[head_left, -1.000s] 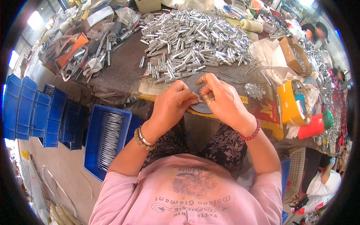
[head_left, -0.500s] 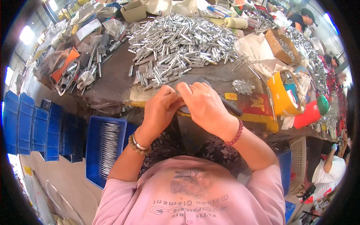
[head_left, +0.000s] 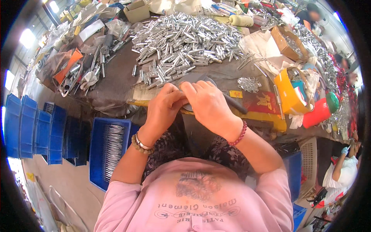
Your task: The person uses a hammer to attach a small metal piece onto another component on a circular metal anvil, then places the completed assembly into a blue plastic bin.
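Observation:
My left hand [head_left: 165,103] and my right hand [head_left: 206,104] meet at the near edge of the workbench, fingertips together. Both are closed in a pinch; whatever lies between the fingers is hidden by them. Just behind the hands shows a dark grey flat piece [head_left: 198,77], partly covered by my right hand. From beside my right hand a dark rod-like bar [head_left: 234,104] slants out along the bench edge. Beyond my hands spreads a large heap of short silvery metal tubes [head_left: 189,40], its near end close to my fingers.
A small pile of tiny metal parts [head_left: 248,84] lies right of my hands, near a yellow container [head_left: 290,91] and a red canister with a green lid [head_left: 321,111]. At lower left stands a blue bin [head_left: 95,154] of thin metal rods. Other people [head_left: 342,170] are at the right.
Both hands stay pinched together and have shifted very slightly upward and left in the picture. The whole view has moved a little; the person at the far right top has changed pose.

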A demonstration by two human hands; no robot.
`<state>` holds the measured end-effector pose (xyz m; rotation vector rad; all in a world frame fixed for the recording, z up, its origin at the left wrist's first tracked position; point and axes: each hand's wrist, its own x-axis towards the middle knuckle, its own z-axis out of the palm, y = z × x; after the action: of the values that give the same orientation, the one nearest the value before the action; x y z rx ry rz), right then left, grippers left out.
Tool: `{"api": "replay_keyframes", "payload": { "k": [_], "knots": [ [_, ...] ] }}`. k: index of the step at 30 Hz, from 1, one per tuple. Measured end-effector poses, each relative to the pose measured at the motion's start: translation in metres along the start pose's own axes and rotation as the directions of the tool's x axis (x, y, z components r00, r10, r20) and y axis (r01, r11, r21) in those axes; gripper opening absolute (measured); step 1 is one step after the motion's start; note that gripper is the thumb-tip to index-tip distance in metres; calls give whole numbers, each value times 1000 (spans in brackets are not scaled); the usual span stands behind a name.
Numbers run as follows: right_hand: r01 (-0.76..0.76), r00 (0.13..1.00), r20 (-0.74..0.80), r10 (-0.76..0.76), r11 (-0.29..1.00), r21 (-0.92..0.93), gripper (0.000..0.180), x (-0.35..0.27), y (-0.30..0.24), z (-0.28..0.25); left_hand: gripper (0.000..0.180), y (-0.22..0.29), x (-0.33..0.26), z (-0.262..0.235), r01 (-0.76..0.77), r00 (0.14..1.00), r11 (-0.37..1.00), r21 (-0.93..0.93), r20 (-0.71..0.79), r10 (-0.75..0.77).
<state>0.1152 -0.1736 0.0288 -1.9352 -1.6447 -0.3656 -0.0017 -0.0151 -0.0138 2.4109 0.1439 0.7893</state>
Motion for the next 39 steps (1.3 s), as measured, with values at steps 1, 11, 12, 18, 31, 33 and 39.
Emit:
{"api": "replay_keyframes", "payload": {
  "k": [1, 11, 12, 18, 31, 33, 39],
  "knots": [
    [-2, 1000, -1, 2, 1000, 2, 27, -1, 1, 2, 14, -1, -1, 0, 0, 1000, 1000, 1, 3, 0],
    [-55, 998, 12, 55, 995, 78, 52, -12, 8, -2, 13, -2, -3, 3, 0, 1000, 1000, -12, -10, 0],
    [-76, 997, 15, 75, 994, 82, 53, -13, 9, -2, 14, -3, -2, 3, -3, 1000, 1000, -6, -8, 3],
    [-138, 981, -135, 139, 990, 19, 48, -29, 22, -23, 19, -2, -2, 3, 2, 1000, 1000, -5, 13, -2],
    [-341, 939, -44, 342, 940, 16, 36, -63, 18, -56, 12, -3, -2, 3, -13, 999, 999, -35, -37, 11],
    [-258, 965, -53, 257, 966, -3, 42, -66, 10, -62, 13, -3, -2, 3, 16, 1000, 999, -45, -21, -17],
    [-188, 974, -151, 169, 974, -124, 45, -76, 3, -49, 12, -4, 0, 4, -30, 999, 999, -38, -36, 28]
  ]
}}
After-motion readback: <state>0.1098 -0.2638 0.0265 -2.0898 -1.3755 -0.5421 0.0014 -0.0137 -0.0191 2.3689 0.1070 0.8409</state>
